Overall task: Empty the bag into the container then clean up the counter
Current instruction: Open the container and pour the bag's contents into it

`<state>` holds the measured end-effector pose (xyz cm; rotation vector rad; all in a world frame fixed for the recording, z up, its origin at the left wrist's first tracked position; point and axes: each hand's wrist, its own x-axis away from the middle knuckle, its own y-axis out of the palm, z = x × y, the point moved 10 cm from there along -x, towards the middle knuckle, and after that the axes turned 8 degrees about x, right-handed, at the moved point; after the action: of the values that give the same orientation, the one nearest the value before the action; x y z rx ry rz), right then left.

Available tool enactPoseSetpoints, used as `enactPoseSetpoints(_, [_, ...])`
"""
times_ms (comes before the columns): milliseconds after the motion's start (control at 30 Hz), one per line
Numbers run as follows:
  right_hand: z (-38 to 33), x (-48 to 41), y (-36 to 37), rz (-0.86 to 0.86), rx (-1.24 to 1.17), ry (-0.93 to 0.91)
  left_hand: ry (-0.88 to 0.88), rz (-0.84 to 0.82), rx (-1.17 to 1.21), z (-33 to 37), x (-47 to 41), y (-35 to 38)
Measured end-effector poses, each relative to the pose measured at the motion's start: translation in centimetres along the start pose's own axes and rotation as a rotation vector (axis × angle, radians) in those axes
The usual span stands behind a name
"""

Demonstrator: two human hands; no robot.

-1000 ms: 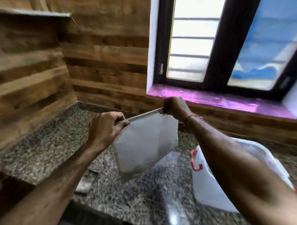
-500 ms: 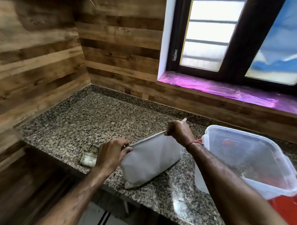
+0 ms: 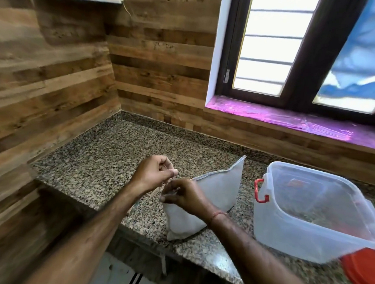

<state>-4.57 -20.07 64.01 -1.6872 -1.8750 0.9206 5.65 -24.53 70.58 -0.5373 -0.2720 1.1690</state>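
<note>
At the counter's [image 3: 92, 157] near edge, right hand [image 3: 185, 196]: the near top corner of the bag [image 3: 220, 188] is being pinched between curled fingers.
Left hand [image 3: 152, 172]: it is being held just above and beside the right hand, fingers curled, thumb against forefinger. Whether anything thin is being gripped cannot be told.
Bag: it is being stood on the granite, its lower corner close to the front edge. Its seamed top appears closed along the visible length.
Container [image 3: 307, 212]: it is being left open to the right of the bag, apart from it, with a red latch [image 3: 259, 191] facing the bag.
Red lid [image 3: 361, 270]: it is being cut off at the frame's corner.
Risk, opening: if the corner is being pulled open unevenly, contents may be scattered over the granite.
Risk, position: with the base so near the edge, the bag may be tipped off the counter.
Risk, pouring: a limp mouth may be missing the container's rim.
</note>
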Motion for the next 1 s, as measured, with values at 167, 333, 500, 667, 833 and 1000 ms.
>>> enactPoseSetpoints(167, [0.8, 0.4, -0.1, 0.131, -0.231, 0.140, -0.054, -0.054, 0.428, 0.2, 0.3, -0.2])
enactPoseSetpoints(333, [2.0, 1.5, -0.5, 0.192, -0.501, 0.270, -0.075, -0.021, 0.119, -6.9, 3.8, -0.5])
enactPoseSetpoints(500, [1.4, 1.4, 0.6, 0.089, -0.592, 0.314, 0.022, -0.005, -0.072, -7.9, 5.2, 2.9])
enactPoseSetpoints(667, [2.3, 1.9, -1.0, 0.178, -0.458, 0.353, 0.180, 0.126, -0.132, -7.0, 5.2, 2.7])
enactPoseSetpoints(833, [8.7, 4.1, -9.0, 0.511, -0.313, 0.540, 0.206, 0.043, -0.097, -8.6, 5.2, 3.0])
enactPoseSetpoints(1000, [12.4, 4.8, -11.9, 0.501, -0.245, 0.621, 0.289, -0.031, -0.319, -4.6, 3.7, 4.1])
